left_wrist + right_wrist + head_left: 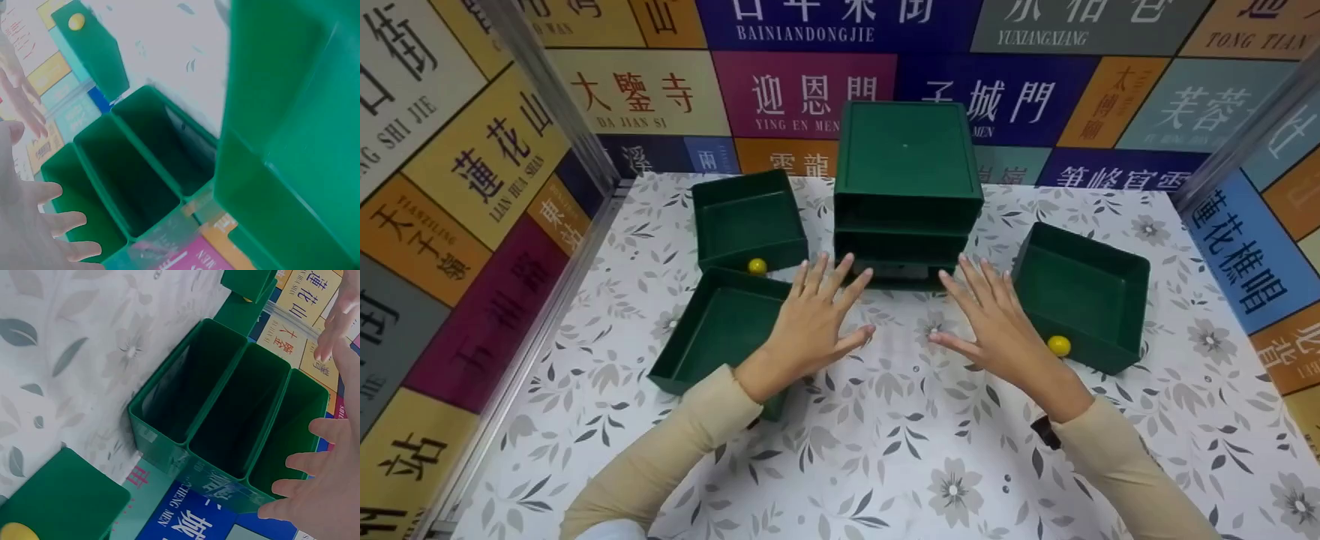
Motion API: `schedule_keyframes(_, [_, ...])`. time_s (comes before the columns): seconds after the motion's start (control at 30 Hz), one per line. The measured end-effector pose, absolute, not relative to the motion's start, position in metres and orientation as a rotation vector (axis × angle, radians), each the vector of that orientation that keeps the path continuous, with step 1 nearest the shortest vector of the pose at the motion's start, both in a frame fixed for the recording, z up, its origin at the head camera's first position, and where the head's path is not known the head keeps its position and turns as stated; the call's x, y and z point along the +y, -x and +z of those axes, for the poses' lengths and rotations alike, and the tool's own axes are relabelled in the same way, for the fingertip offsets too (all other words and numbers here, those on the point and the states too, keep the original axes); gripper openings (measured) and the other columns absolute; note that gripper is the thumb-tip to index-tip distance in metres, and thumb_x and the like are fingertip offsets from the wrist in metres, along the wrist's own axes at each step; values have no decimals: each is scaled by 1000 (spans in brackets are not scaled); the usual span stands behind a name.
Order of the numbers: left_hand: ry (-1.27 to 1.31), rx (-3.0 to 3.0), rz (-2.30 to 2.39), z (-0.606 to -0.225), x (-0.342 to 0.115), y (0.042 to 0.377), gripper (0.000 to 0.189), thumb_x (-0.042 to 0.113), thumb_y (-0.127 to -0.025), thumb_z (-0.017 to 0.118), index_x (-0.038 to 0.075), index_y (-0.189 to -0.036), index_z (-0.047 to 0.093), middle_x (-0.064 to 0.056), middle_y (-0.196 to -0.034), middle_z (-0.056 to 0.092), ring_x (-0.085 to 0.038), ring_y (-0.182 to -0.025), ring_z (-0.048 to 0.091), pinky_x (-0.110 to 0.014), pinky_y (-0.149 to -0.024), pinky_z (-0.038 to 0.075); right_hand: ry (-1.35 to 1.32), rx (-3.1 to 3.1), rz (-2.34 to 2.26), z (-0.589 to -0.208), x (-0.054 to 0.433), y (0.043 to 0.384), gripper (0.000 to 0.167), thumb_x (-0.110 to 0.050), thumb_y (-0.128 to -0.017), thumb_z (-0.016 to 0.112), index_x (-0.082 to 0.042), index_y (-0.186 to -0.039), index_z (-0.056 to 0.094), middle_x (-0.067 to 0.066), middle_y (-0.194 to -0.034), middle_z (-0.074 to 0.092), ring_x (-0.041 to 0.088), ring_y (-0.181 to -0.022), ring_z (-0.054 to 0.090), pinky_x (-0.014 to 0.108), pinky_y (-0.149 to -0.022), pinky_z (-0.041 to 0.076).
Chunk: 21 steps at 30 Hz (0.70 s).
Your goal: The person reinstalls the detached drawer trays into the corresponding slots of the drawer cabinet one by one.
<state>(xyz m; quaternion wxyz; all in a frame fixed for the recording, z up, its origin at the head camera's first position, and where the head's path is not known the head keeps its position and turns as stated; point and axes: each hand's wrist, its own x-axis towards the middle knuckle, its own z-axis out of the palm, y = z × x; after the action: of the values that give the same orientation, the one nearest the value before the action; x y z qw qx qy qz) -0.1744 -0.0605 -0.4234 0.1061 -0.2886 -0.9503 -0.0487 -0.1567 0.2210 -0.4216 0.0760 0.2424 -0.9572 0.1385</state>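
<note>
Both hands hover over the table with fingers spread, holding nothing. My left hand [810,322] overlaps the edge of the near left green drawer [720,322] in the head view. My right hand [997,322] is beside the right green drawer [1080,300], which has a round yellow knob [1059,346] on its front. Between and beyond the fingertips stands a green drawer cabinet [907,150]. Its three open slots, side by side in the right wrist view, have dark interiors [239,410]. Another green drawer [750,217] with a yellow knob [757,266] lies behind the near left one.
A white tablecloth [870,465] with grey flowers and leaves covers the table. Panels of coloured signs [802,94] with Chinese lettering rise behind and at both sides. Metal frame posts [562,97] stand at the corners.
</note>
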Motion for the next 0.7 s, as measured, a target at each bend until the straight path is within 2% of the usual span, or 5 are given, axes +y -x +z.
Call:
schedule_keyframes(0.17, [799, -2728, -287, -406, -65, 183, 73, 61, -90, 39, 23, -149, 21, -8, -155, 20, -34, -142, 17, -51, -115, 11, -672, -2781, 486, -408, 219, 164, 78, -50, -84, 61, -17, -147, 29, 15, -154, 19, 39, -140, 14, 58, -112, 6])
schedule_keyframes(0.37, [703, -2631, -510, -385, -69, 197, 71, 59, -91, 40, 22, -149, 24, -7, -152, 29, -30, -141, 23, -48, -115, 14, -606, -2604, 669, -390, 219, 177, 65, -35, -85, 66, -10, -140, 41, 16, -148, 32, 36, -135, 25, 57, -111, 15])
schedule_keyframes(0.5, [620, -2585, -758, -376, -69, 213, 66, 55, -91, 44, 22, -147, 29, -4, -150, 34, -26, -137, 30, -48, -113, 22, -517, -2587, 836, -379, 219, 189, 61, -35, -87, 63, -9, -139, 42, 14, -149, 30, 33, -135, 25, 58, -108, 21])
schedule_keyframes(0.6, [541, -2586, -952, -372, -69, 226, 65, 53, -91, 47, 25, -147, 29, -2, -149, 34, -24, -135, 33, -49, -110, 27, -466, -2588, 938, -373, 220, 200, 61, -38, -88, 60, -8, -139, 41, 14, -149, 29, 34, -135, 24, 59, -108, 21])
schedule_keyframes(0.7, [462, -2583, -1132, -371, -69, 239, 63, 50, -91, 48, 26, -147, 29, -3, -149, 34, -23, -134, 34, -49, -110, 27, -428, -2579, 1015, -367, 220, 210, 62, -40, -89, 59, -8, -139, 40, 15, -149, 29, 33, -137, 23, 57, -110, 17])
